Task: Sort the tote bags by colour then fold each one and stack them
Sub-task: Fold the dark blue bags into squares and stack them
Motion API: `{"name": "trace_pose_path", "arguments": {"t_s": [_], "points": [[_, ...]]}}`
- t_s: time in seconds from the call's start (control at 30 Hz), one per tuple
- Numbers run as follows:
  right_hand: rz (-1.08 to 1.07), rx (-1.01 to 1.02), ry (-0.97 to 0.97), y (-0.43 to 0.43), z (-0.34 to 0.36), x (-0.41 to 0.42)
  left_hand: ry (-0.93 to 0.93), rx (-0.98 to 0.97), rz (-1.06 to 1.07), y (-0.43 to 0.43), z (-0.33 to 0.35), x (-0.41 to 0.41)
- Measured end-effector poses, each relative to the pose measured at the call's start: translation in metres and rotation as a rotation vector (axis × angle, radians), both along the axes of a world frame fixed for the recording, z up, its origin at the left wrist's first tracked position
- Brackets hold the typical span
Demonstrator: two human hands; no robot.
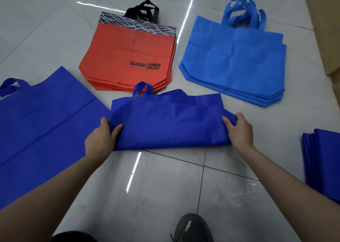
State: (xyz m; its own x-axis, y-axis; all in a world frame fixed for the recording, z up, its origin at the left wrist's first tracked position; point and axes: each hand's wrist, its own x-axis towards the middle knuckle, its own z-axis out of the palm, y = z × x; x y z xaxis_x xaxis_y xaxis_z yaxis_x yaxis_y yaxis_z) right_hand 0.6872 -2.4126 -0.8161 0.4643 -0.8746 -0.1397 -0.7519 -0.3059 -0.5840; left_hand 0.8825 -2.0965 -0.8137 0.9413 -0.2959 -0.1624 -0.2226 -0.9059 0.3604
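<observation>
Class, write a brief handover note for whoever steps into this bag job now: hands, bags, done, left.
Hands: left hand and right hand each grip an end of the dark blue bag, seemingly folded once, on the floor.
Bags: orange pile and light blue pile lie flat, far side; flat dark blue bags at left; dark blue stack at right edge.
Done: colours sorted.
Left: finish this fold, stack it, probably fold the rest.

Spread bag (42, 122) left, half-folded bag (171, 124) centre, folded pile (323, 159) right; far-left stack (127, 57) and far-right stack (233, 61) lie behind.
</observation>
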Motion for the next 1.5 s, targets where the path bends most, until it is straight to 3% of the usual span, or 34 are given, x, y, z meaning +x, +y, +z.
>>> {"name": "trace_pose_path", "arguments": {"t_s": [0.07, 0.17, 0.23, 0.37, 0.47, 0.57, 0.67, 0.77, 0.83, 0.93, 1.0, 1.07, 1.23, 1.5], "points": [[0.003, 0.054, -0.018, 0.000, -0.004, 0.002, 0.012, 0.015, 0.026, 0.000, -0.007, -0.006], [-0.035, 0.202, -0.255, 0.001, -0.004, 0.000, 0.071, -0.162, 0.133, 0.000, -0.013, -0.014], [-0.011, 0.216, -0.305, 0.002, -0.005, -0.007, 0.119, -0.254, 0.205, 0.001, -0.013, -0.016], [0.011, 0.062, -0.079, 0.006, -0.014, -0.005, 0.128, -0.250, 0.273, -0.002, -0.011, -0.014], [-0.026, -0.118, 0.203, 0.015, -0.018, 0.012, 0.006, -0.133, 0.340, -0.012, -0.009, -0.014], [-0.110, -0.197, 0.338, 0.029, -0.019, 0.023, -0.210, -0.040, 0.115, -0.020, -0.016, -0.014], [-0.121, -0.320, 0.275, 0.044, -0.018, 0.031, -0.268, 0.042, -0.251, -0.028, -0.026, -0.014], [0.183, -0.569, 0.044, 0.069, -0.018, 0.048, -0.138, 0.126, -0.362, -0.034, -0.036, -0.013], [0.447, -0.613, 0.001, 0.096, -0.018, 0.068, -0.140, 0.152, -0.455, -0.033, -0.044, -0.011], [0.687, -0.488, 0.141, 0.130, -0.020, 0.104, -0.144, 0.163, -0.513, -0.035, -0.048, -0.010], [0.859, -0.441, 0.325, 0.135, -0.032, 0.117, -0.140, 0.172, -0.465, -0.036, -0.049, -0.010], [0.961, -0.437, 0.382, 0.130, -0.046, 0.122, -0.139, 0.170, -0.412, -0.035, -0.052, -0.011], [0.944, -0.427, 0.334, 0.122, -0.050, 0.119, -0.136, 0.151, -0.374, -0.036, -0.055, -0.013], [0.615, -0.360, 0.472, 0.047, -0.049, 0.061, -0.131, 0.131, -0.347, -0.037, -0.056, -0.015]]}}
